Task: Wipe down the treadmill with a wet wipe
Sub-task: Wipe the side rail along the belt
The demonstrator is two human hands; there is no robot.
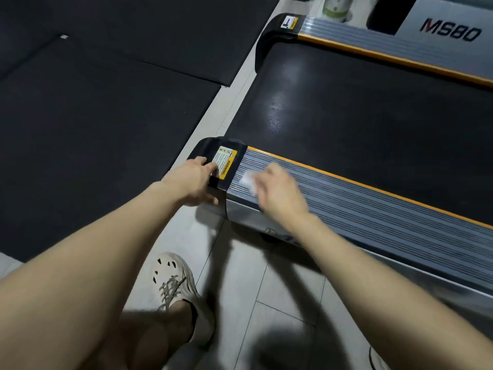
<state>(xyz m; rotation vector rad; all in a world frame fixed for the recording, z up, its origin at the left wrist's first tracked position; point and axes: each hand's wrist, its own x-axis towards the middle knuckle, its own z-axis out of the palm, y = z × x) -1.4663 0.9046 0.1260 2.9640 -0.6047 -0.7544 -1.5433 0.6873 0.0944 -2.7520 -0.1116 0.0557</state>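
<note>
My right hand (280,193) is on the near side rail (373,217) of the treadmill (346,124). Its fingers (269,172) are bunched over the wet wipe (249,182), pressing it to the ribbed grey top close to the rail's end. The hand is blurred, so I cannot tell how each finger lies.

My left hand (193,182) rests on the black end cap (210,146). The fingers lie loosely together across its top, touching the yellow warning sticker (225,164), and the thumb hangs down the near side.

Beyond the wipe an orange strip (346,180) edges the rail, then comes the wide black belt (360,108) and the far rail (360,32) with its own cap. A white and green container (337,8) stands behind that.

To my left, dark floor mats (93,116) cover the ground, and a pale strip of floor (213,113) runs between them and the treadmill's end.

The rail runs away to my right with nothing lying on it. Below me are grey floor tiles (256,295) and my pale shoe (177,287), near the treadmill's corner.
</note>
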